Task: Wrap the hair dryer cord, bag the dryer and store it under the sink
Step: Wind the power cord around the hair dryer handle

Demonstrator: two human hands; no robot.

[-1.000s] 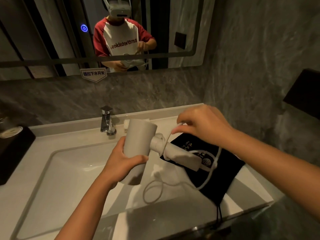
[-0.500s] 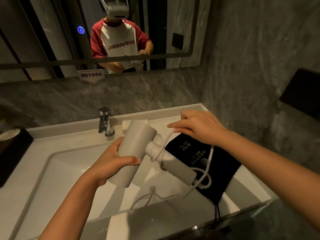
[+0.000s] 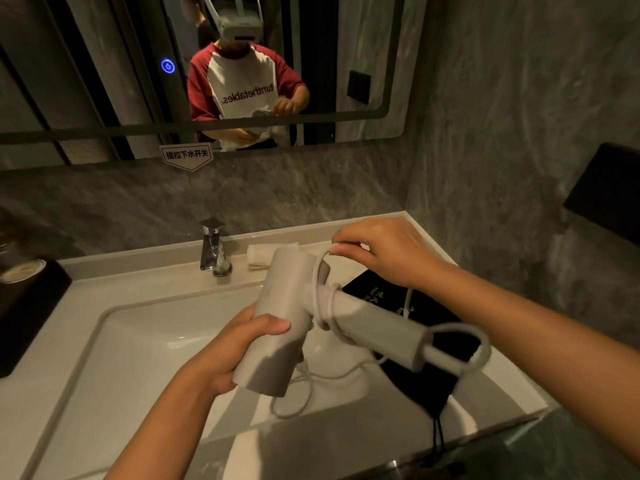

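I hold a white hair dryer over the sink basin. My left hand grips its barrel, and the handle points right. My right hand pinches the white cord above the top of the handle, where a few turns lie wound. Slack cord loops off the handle's end and hangs down into the basin. A black drawstring bag lies flat on the counter at the right, under the handle, its strings dangling over the front edge.
A chrome faucet stands behind the basin with a rolled white towel beside it. A dark box sits on the counter at the left. The mirror above reflects a person. Grey stone wall closes the right side.
My right hand has carried the cord up and back over the top of the handle, adding to the winding. The dryer has shifted slightly right, and the hanging slack has shortened.
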